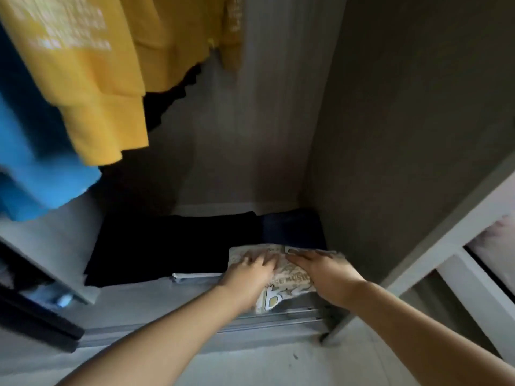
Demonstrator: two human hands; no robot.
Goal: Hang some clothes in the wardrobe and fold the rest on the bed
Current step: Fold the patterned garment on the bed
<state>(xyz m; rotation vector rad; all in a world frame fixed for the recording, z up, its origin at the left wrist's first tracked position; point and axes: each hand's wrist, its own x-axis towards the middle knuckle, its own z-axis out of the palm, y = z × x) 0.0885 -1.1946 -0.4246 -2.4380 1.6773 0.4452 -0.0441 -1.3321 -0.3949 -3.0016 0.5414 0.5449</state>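
Left hand (252, 274) and right hand (324, 274) flat, fingers straight, pressing on folded printed garment (289, 277), holding nothing. Garment sits at front right of wardrobe floor (195, 295), overhanging front edge, beside folded black clothes (167, 246). Above left: yellow shirts (111, 65), blue shirt (36, 162) hanging.

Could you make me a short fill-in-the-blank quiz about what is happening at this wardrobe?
1. Both hands, left hand and right hand, rest on a folded printed ____.
2. The hanging shirt beside the blue shirt is ____.
3. The folded pile left of the hands is ____ in colour.

Missing words: cloth; yellow; black
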